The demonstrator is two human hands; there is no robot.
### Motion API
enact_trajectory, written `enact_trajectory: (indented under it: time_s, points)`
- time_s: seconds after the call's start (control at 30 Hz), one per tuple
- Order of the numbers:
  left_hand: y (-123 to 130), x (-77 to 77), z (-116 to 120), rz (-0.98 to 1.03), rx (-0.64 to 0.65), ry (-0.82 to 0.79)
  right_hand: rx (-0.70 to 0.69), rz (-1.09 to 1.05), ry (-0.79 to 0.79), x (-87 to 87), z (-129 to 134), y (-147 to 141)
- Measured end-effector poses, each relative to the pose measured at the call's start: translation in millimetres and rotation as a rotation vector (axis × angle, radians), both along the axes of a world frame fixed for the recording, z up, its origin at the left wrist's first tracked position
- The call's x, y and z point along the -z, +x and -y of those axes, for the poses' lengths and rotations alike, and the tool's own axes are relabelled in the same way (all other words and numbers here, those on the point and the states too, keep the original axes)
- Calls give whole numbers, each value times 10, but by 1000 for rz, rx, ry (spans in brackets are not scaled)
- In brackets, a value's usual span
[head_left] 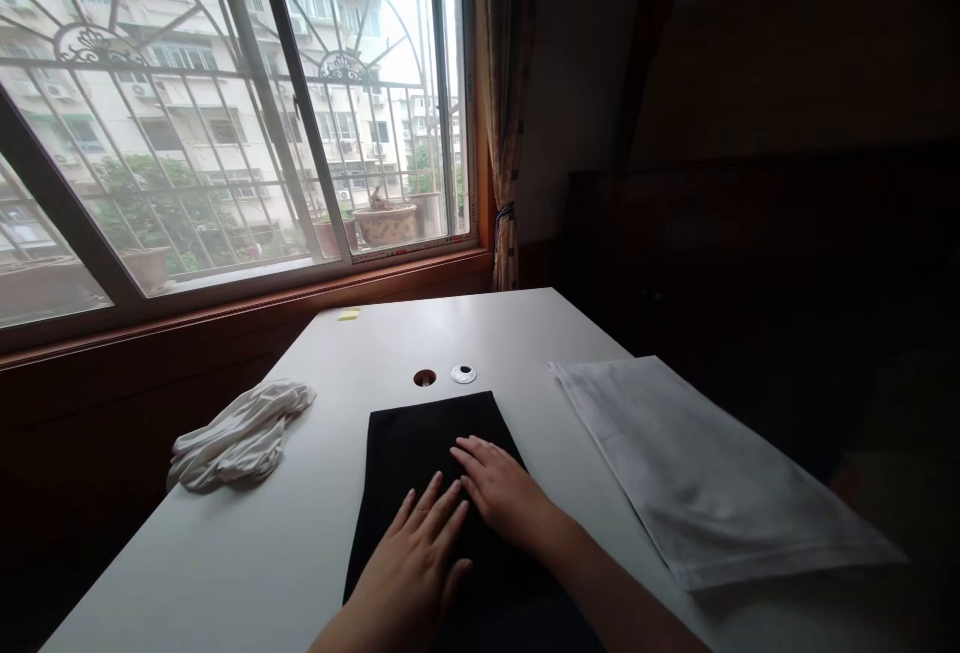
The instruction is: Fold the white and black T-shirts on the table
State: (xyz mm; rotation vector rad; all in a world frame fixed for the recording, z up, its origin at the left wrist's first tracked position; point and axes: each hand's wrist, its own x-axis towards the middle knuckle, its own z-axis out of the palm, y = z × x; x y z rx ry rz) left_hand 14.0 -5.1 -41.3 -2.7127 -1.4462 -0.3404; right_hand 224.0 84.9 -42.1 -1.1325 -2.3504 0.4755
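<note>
A black folded cloth [435, 433], perhaps a garment, lies flat on the white table [247, 553] in front of me; its near end runs out of view at the bottom. My left hand [416, 553] rests palm down on it with the fingers spread. Just to the right and a little farther off, my right hand [499, 488] also lies on the black cloth, fingers stretched out towards the left. The fingertips of the two hands are close together. Neither hand holds anything.
A crumpled white cloth [240, 433] sits at the table's left edge. On the right, a flat white folded cloth [720, 493] hangs partly past the edge. Beyond the black cloth are a round hole [424, 378] and a white ring-shaped cap [463, 374]. A yellow note [349, 314] lies near the window.
</note>
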Motion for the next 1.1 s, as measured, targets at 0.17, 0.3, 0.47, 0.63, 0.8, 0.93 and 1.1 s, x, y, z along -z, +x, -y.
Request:
enact_trajectory:
  time_s: [0.17,0.3,0.47,0.63,0.8,0.93,1.1]
  points:
    - [-18,229,-33,-45,-32,16,33,122,-31,136,-77,101]
    - [-128,351,-6,-19,-142,78,40,146,-25,116,-113,131]
    - [-97,530,149,21,-235,134,49,122,-47,128,-108,113]
    - [-171,659,297,4,-215,89,86,48,-13,148,-186,163]
    - [-63,396,74,-26,-176,-20,157,-80,64,299,-379,229]
    - [198,54,-461,-16,-102,-26,178,-58,69,404,-450,254]
    - [146,-18,-1094,-40,-204,-166,195,72,31,362,-379,268]
